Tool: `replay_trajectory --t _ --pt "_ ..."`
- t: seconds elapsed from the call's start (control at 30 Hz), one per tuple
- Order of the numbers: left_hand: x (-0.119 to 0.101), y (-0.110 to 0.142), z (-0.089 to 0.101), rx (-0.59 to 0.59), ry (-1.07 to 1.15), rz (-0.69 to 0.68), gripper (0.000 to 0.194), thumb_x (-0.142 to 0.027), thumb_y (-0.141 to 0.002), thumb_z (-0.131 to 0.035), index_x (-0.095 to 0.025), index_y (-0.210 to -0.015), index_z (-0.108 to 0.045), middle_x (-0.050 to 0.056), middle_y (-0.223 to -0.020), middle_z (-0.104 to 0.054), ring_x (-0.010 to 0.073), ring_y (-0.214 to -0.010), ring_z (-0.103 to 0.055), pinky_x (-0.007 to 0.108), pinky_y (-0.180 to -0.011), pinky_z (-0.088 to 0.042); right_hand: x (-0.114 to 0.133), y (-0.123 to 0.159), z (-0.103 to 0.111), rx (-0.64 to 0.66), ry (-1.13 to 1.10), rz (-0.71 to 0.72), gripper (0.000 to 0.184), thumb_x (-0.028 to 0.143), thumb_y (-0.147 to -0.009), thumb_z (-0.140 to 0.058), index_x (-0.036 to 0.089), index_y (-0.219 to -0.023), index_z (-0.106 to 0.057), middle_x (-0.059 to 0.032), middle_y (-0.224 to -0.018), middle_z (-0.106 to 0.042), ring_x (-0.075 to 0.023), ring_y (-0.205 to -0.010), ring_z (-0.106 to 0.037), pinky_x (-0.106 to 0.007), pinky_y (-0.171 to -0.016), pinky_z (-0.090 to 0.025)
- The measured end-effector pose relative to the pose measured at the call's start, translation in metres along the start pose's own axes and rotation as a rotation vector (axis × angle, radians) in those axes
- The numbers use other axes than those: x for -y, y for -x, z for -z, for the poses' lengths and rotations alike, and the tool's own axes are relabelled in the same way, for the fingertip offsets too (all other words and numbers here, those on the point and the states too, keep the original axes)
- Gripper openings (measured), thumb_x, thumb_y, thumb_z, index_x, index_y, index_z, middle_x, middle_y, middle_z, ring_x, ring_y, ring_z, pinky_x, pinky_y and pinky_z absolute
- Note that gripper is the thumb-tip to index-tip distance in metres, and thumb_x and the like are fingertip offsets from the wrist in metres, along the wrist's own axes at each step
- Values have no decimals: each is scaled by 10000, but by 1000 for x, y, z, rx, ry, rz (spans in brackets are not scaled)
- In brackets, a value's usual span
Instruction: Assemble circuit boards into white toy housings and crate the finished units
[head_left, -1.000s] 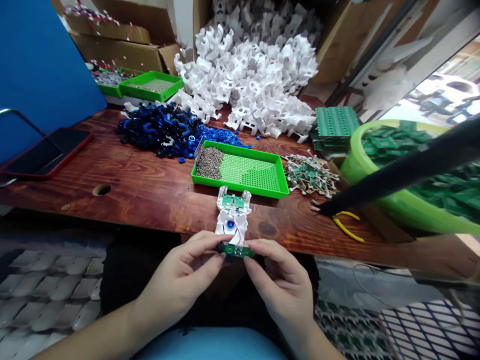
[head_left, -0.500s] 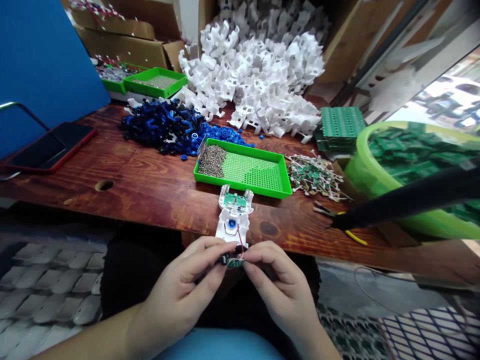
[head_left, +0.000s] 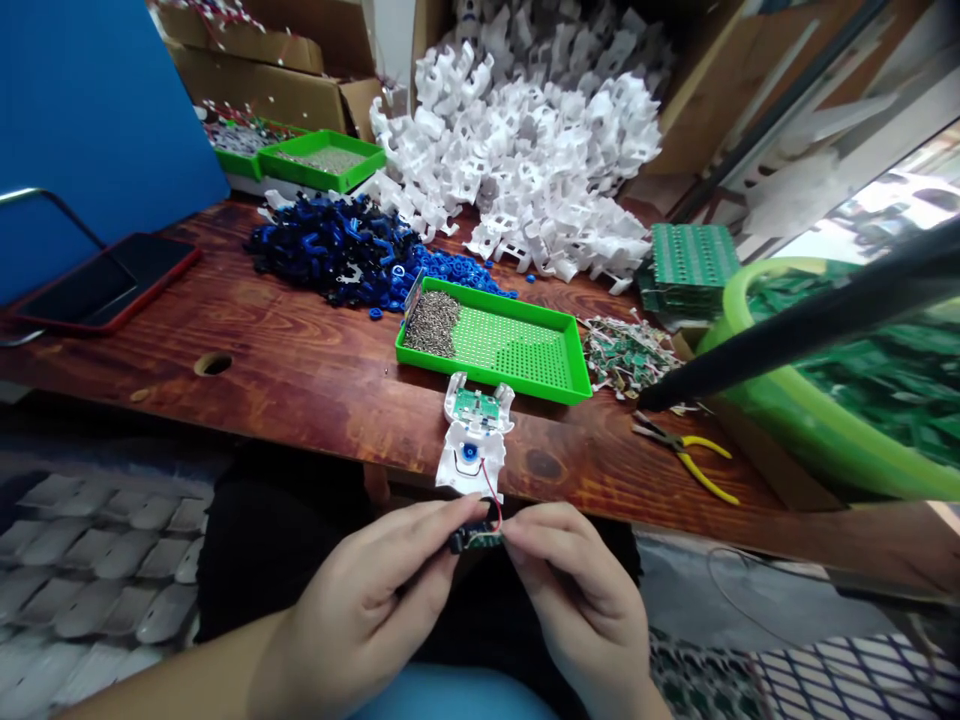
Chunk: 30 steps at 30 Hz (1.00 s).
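Note:
Between my two hands, just off the table's front edge, is a small green circuit board (head_left: 484, 539) with a black part (head_left: 459, 540) at its left side. My left hand (head_left: 382, 590) pinches the black part between thumb and fingers. At the board's right end, my right hand (head_left: 581, 590) pinches close to where a red wire (head_left: 493, 490) meets it; the fingertips hide the exact contact. The wire runs up to an open white plastic housing (head_left: 457, 465) at the table edge, which has a blue round piece (head_left: 470, 452) and another green board (head_left: 478, 408) in it.
Behind the housing sits a green tray (head_left: 517, 345) with small screws. Yellow-handled pliers (head_left: 705, 465) lie on the right, below a black bar (head_left: 787, 320). Blue and black parts (head_left: 337, 250), white housings (head_left: 517, 160), wired boards (head_left: 630, 350), a yellow-green tub (head_left: 810, 400) and a phone (head_left: 97, 280) surround the work spot.
The view has shifted slightly, and the black bar sits higher, showing more of the pliers. Both hands keep their pinch; the board has turned a little, its right end now nearer my right fingertips.

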<state>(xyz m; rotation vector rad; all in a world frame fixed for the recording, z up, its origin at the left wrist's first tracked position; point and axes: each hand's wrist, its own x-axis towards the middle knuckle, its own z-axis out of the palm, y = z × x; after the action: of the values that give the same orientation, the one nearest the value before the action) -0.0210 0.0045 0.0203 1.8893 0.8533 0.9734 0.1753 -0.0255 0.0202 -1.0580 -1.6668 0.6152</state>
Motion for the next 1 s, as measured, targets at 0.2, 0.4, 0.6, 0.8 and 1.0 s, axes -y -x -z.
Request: replay_trajectory --t 0.2,0.4,0.6,0.8,1.0 --pt "4 0 1 4 -8 -102 559 -44 -876 -496 -321 -1359 -451 -26 -1258 -632 80 -1140 -592 128 -1023 -395 -1 -3 -5 -16 -59 -12 428 -16 -802 -563 294 -1080 -662 -17 -879 -641 -109 -774 -641 -201 -670 -552" --pt "1 0 0 -5 18 -68 566 -69 -872 -524 -345 -1361 -447 -24 -1265 -631 87 -1132 -601 131 -1015 -403 -1 -1 -6 15 30 34 481 -31 -806 -533 295 -1147 -627 -34 -925 -632 -119 -814 -647 -209 -683 -565" --pt "2 3 2 -35 -39 -9 600 -99 -877 -552 -432 -1360 -426 -82 -1268 -634 58 -1112 -610 87 -995 -389 -2 3 -7 85 122 111 543 -66 -790 -507 257 -1222 -569 -38 -1005 -609 -95 -921 -626 -174 -786 -545" --pt "2 4 2 -6 19 90 569 -123 -897 -533 -486 -1327 -450 -112 -1233 -652 65 -1086 -627 99 -972 -421 1 1 -8 97 132 133 530 -70 -784 -506 215 -1230 -547 -45 -1025 -591 -86 -950 -610 -153 -808 -534" --pt "-3 -5 3 13 394 449 311 -302 -911 -542 -363 -1203 -630 -52 -1167 -698 139 -1106 -624 176 -980 -454 5 0 -17 43 185 105 446 45 -793 -611 190 -1208 -539 -49 -1002 -573 -97 -888 -629 -155 -779 -551"
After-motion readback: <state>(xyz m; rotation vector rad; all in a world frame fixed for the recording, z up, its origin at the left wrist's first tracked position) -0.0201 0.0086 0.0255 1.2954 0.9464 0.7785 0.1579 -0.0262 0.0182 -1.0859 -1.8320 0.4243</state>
